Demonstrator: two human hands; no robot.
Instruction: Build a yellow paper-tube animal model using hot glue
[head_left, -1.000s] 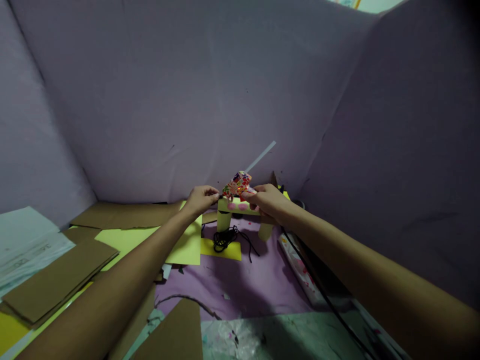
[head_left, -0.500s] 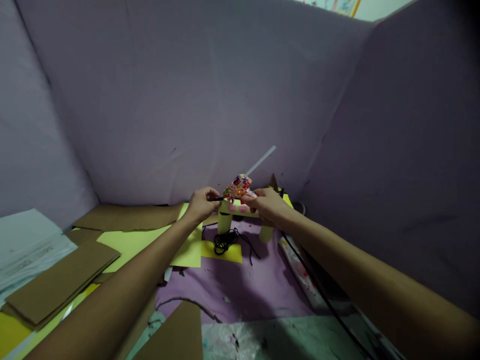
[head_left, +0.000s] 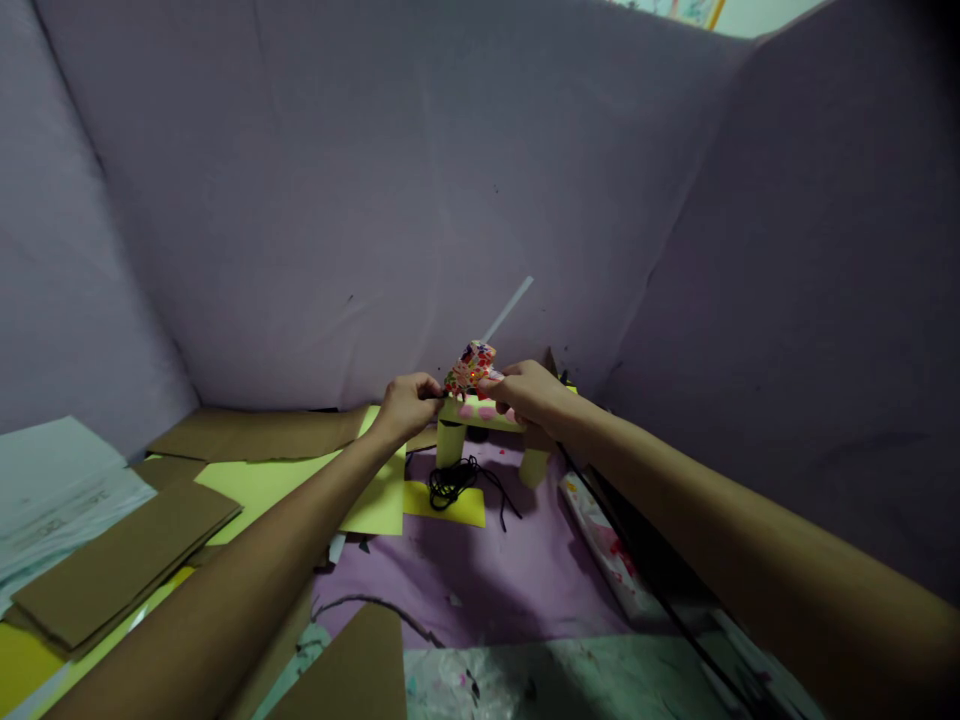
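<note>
My right hand (head_left: 529, 392) is closed around a hot glue gun (head_left: 471, 368) with a colourful pattern, a small orange light and a pale glue stick (head_left: 508, 308) poking up from its back. The gun's nozzle points down at the left end of a pale yellow tube-like body (head_left: 491, 412) with pink spots, which stands on yellow legs (head_left: 450, 445). At that same end my left hand (head_left: 407, 405) pinches a small black piece, mostly hidden by the fingers. Whether the nozzle touches the body I cannot tell.
Below the body, a bundle of black cord (head_left: 452, 482) lies on a yellow strip (head_left: 469, 507). Brown cardboard (head_left: 127, 560) and yellow sheets (head_left: 375, 495) cover the left. A patterned white box (head_left: 607, 550) sits at right, with the gun's dark cable (head_left: 637, 565) running past it.
My right hand and the glue gun have shifted slightly left and up, the glue stick moving with them. My left hand stays almost in place, still pinching the black piece.
</note>
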